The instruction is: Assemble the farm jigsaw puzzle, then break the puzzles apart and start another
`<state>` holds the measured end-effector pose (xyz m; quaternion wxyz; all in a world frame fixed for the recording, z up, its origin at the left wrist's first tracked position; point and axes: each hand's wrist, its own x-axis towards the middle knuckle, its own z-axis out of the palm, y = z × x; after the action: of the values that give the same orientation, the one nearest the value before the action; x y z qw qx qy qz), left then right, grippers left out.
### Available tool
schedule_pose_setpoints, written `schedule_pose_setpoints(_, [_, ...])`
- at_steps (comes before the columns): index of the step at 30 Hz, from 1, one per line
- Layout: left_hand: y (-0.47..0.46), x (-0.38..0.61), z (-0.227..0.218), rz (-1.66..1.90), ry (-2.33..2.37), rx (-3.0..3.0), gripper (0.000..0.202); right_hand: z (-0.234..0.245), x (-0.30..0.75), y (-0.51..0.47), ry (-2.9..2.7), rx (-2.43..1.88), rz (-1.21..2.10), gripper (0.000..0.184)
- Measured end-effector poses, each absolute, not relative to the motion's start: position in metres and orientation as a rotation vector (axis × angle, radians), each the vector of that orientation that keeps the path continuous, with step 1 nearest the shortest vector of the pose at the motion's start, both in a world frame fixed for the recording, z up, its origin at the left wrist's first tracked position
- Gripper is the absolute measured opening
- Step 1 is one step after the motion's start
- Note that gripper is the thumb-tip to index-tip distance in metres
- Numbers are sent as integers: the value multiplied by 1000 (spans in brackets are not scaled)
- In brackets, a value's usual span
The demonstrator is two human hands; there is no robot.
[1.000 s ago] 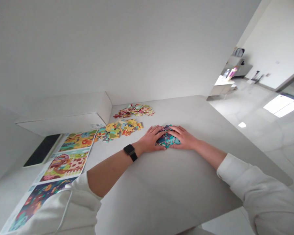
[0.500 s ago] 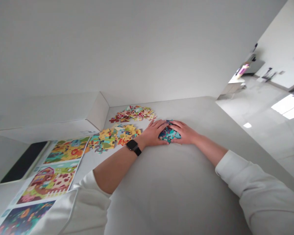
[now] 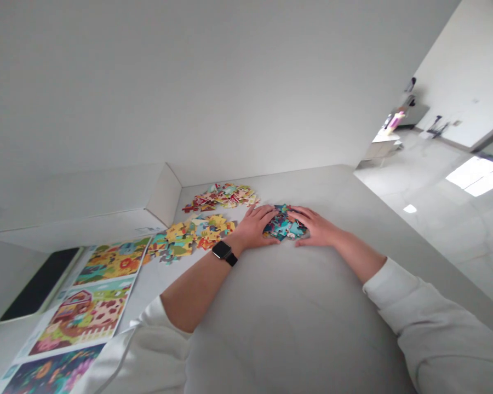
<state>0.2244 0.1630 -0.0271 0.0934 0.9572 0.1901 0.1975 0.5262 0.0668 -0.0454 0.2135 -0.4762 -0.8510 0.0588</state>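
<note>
A pile of teal and dark-blue jigsaw puzzle pieces [image 3: 286,225] lies on the table between my hands. My left hand [image 3: 255,227] curves along its left side, fingers over the back edge and thumb in front, wearing a black watch [image 3: 222,250] on the wrist. On the opposite side, my right hand [image 3: 315,227] is cupped with thumb and fingers apart, touching or very near the pieces. Left of my hands lies a heap of yellow and green puzzle pieces [image 3: 201,232]. Behind that is a heap of red and cream puzzle pieces [image 3: 225,197].
A printed sheet with animal and farm pictures [image 3: 101,301] lies at the left. Beside it is a phone-like black-screened device [image 3: 41,284]. A white box [image 3: 119,191] stands behind them. The grey table [image 3: 296,317] meets a wall [image 3: 246,93] at the back; tiled floor shows right.
My right hand has loosened and its thumb has moved away from the pile, so more teal pieces show. The left hand stays at the pile's left side. The view has shifted slightly.
</note>
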Motion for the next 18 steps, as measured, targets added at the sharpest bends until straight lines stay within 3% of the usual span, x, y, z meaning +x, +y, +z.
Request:
schedule_pose_setpoints(8, [168, 227, -32, 670, 611, 2868, 91, -53, 527, 86, -2282, -1278, 221, 118])
schedule_pose_setpoints(13, [158, 226, -21, 808, 594, 2882, 72, -52, 530, 91, -2012, -1398, 210, 80])
schedule_pose_setpoints(16, [118, 235, -3, 894, 556, 2838, 46, -43, 527, 95, -1836, -1506, 80, 68])
schedule_pose_setpoints(18, [73, 245, 13, 815, 412, 2805, 44, -30, 517, 99, -1808, -1573, -22, 62])
